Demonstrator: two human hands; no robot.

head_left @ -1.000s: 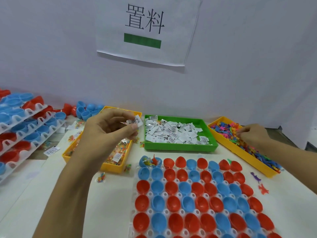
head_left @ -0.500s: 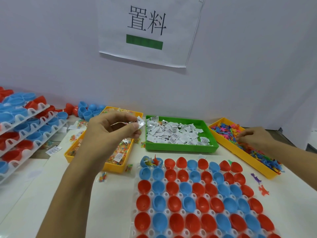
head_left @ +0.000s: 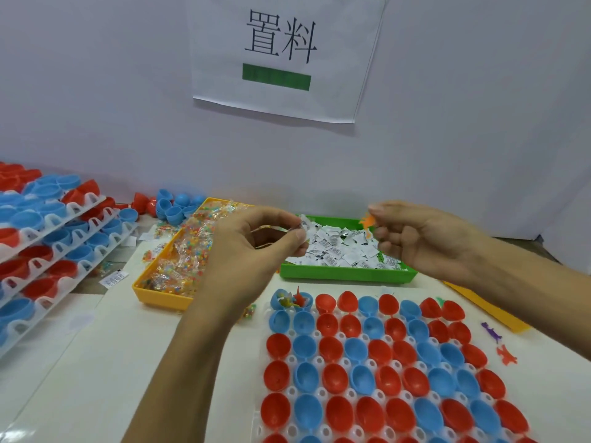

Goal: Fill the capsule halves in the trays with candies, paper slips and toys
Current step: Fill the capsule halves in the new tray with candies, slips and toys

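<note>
Right hand (head_left: 425, 241) lifted, pinching orange toy (head_left: 367, 223) (hanging downward).

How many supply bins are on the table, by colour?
Yellow: 2, the candy bin and the bin under the right forearm
Green: 1, the paper slip bin
Total: 3

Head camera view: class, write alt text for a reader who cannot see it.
Two hands are raised above a tray of red and blue capsule halves: the left hand pinches a paper slip and a candy packet, the right hand an orange toy. Behind lie a yellow candy bin and a green slip bin.
</note>
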